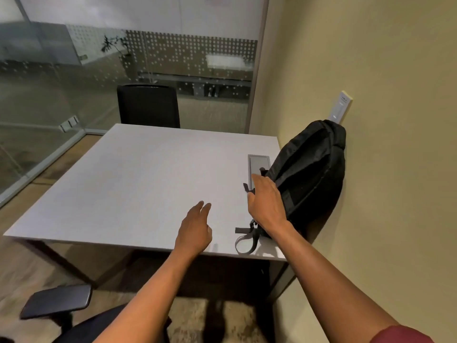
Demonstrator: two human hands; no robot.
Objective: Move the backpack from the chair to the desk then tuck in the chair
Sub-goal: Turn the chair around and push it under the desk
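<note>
The black backpack [309, 174] stands on the right side of the light grey desk [128, 184], leaning against the beige wall, with a grey strap loop lying at the desk's front edge. My right hand [267, 201] rests against the backpack's front face with loose fingers, not gripping. My left hand [195, 229] hovers open over the desk's front edge, holding nothing. The black chair [61, 308] is below me at the lower left, its armrest and seat edge showing, pulled out from the desk.
A second black chair [148, 106] stands behind the desk's far side. A grey cable hatch [257, 164] sits in the desktop next to the backpack. Glass partitions enclose the left and back; a wall plate [342, 105] is above the backpack.
</note>
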